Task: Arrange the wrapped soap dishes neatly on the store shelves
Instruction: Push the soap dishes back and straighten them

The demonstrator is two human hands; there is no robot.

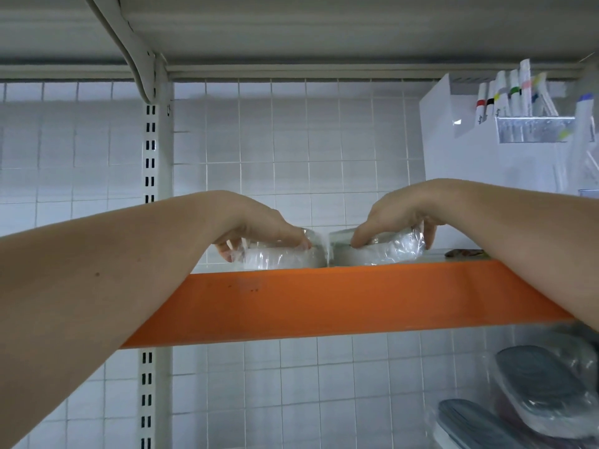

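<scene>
Left hand [259,230] grips one clear film-wrapped soap dish [285,256] from above, right hand [393,218] its twin [376,251]; both sit touching on the orange-edged shelf [340,296]. Light and stiff, probably; the crinkly film looks slippery, so hold the rigid sides.

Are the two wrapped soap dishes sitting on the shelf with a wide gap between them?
No. The left soap dish and right soap dish sit side by side on the orange shelf, their wrappers meeting in the middle.

Both hands [327,231] grip wrapped dishes [327,254] on shelf [324,296].
</scene>
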